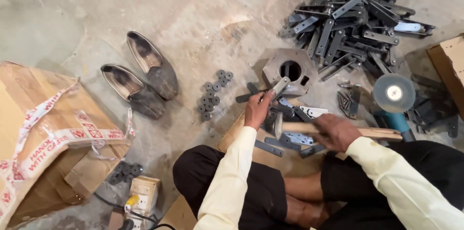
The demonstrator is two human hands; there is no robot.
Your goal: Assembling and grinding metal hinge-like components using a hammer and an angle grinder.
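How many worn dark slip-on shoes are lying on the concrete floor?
2. One worn dark slip-on shoe lies farther from the person; the second shoe lies beside it, next to the taped cardboard box. None seems hidden.

Left hand [257, 109] grips metal strip [280, 86]; right hand [336, 132], wooden handle [338, 130].

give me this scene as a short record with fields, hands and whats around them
setting: person seated cross-legged on a concrete floor
left hand: holds a flat metal bracket against a hexagonal metal block
right hand: grips a wooden handle
near hands: loose brackets on cardboard
upper right: pile of metal brackets
right: angle grinder
centre: round washers
left: pair of shoes, taped cardboard box
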